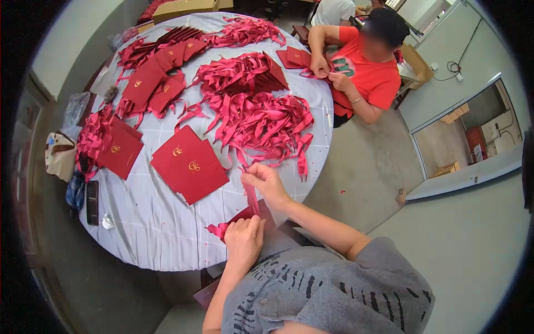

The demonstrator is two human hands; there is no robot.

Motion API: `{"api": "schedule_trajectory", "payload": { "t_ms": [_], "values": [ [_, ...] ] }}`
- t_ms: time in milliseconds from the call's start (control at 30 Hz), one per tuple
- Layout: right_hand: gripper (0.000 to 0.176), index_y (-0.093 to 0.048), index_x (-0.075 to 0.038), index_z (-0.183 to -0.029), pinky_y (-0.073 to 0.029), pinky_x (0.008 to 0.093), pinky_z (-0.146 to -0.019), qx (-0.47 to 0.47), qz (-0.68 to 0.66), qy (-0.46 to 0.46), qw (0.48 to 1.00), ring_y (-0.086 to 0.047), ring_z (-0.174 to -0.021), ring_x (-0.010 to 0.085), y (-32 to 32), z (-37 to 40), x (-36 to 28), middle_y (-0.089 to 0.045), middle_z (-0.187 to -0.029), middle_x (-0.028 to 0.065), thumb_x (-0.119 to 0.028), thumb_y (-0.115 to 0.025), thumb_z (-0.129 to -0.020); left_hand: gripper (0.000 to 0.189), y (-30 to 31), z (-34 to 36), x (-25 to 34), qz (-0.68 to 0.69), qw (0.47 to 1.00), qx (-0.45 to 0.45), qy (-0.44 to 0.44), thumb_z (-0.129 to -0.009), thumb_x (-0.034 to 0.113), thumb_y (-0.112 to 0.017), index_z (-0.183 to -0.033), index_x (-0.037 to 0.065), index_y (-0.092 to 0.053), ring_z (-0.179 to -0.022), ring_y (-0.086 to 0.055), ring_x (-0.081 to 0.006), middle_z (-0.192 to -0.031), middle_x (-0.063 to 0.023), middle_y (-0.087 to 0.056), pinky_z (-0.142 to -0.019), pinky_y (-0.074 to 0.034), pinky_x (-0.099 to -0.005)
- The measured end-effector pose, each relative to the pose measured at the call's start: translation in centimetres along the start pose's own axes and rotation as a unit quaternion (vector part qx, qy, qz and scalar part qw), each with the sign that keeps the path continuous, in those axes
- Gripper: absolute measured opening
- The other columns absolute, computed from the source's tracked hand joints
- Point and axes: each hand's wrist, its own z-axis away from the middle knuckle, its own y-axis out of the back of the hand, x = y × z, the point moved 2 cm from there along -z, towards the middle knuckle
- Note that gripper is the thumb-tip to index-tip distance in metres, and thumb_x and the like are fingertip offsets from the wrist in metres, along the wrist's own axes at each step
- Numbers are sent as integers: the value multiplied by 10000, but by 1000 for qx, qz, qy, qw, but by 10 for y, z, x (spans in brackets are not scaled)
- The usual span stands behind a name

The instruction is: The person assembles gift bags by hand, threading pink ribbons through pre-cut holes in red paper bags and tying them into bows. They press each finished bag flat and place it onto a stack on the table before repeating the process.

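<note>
My right hand (266,186) is closed in a pinch on a pink-red ribbon (252,199), pulled up in a strip. My left hand (243,239) is closed at the lower end of that ribbon, over a dark red card piece (243,215) at the table edge. A ribbon tail (217,229) sticks out left of this hand. The left fingertips are partly hidden, and so is most of the card. Beyond my hands, dark red printed cards (190,165) with gold marks lie stacked, beside a tangled heap of ribbons (261,125).
A white cloth covers the round table (150,239). More red cards (146,83) and ribbon bundles (239,32) lie at the back. A black phone (92,203) rests at the left edge. A co-worker in a red shirt (364,69) handles red pieces at the right.
</note>
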Motion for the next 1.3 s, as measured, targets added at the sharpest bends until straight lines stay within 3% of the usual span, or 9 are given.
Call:
{"api": "schedule_trajectory", "payload": {
  "t_ms": [200,300,367,633,767,867,1000,1133,1300],
  "values": [
    [165,-562,-55,-907,-463,249,-655,-34,-2,-81,996,-560,-696,91,5,-6,5,-580,-765,1,-214,-515,-916,234,-4,0,-6,10,1000,6,16,-763,169,-649,-647,77,-468,-553,-498,-262,-565,-86,-483,-513,-369,-377],
    [318,-535,-17,-1168,-450,319,-864,-194,-2,-202,960,-570,-968,153,25,-1,13,-607,-1047,80,-227,-474,-937,224,-8,0,-14,-2,1000,16,14,-752,185,-659,-661,76,-486,-574,-516,-248,-587,-73,-518,-528,-383,-372],
    [340,-531,4,-1180,-445,308,-867,-322,192,-182,909,-553,-990,132,29,9,12,-593,-1089,75,-226,-481,-934,218,-10,-1,-19,0,999,35,18,-746,188,-663,-669,74,-494,-579,-521,-246,-585,-74,-518,-535,-389,-372],
    [260,-671,15,-946,-433,207,-668,-148,164,-167,961,-556,-732,42,3,11,20,-643,-795,2,-210,-550,-896,112,13,-3,-45,57,985,157,38,-724,26,-662,-813,25,-594,-697,-514,-282,-779,-117,-574,-653,-415,-360],
    [244,-693,2,-869,-406,196,-628,-130,229,-104,959,-520,-695,32,8,4,23,-630,-732,-17,-198,-555,-886,94,43,29,-78,61,930,269,244,-832,69,-551,-778,-7,-541,-708,-486,-337,-747,-161,-528,-657,-388,-406],
    [232,-697,1,-848,-396,193,-612,-131,241,-82,958,-514,-667,30,7,6,24,-626,-713,-17,-183,-559,-880,459,30,56,-94,91,914,67,390,-926,323,-428,-696,-65,-505,-615,-516,-305,-631,-211,-489,-611,-391,-399],
    [234,-692,14,-832,-407,196,-620,-140,259,-53,954,-528,-667,40,-2,8,21,-631,-705,-4,-176,-561,-876,459,8,62,-98,332,855,-23,397,-928,361,-458,-831,-56,-623,-756,-581,-140,-742,-146,-639,-667,-436,-319],
    [232,-689,17,-826,-424,203,-634,-154,262,-35,952,-546,-681,49,-5,9,17,-640,-713,10,-167,-556,-876,301,11,40,-94,556,759,28,338,-924,219,-495,-1041,-18,-640,-845,-589,-91,-920,-56,-662,-797,-452,-262],
    [227,-681,25,-821,-449,220,-648,-176,278,-30,944,-569,-705,58,-10,10,11,-653,-730,24,-152,-552,-879,321,15,22,-85,527,787,27,318,-930,234,-478,-989,-26,-655,-749,-592,-73,-846,-53,-665,-700,-468,-232]
  ]
}}
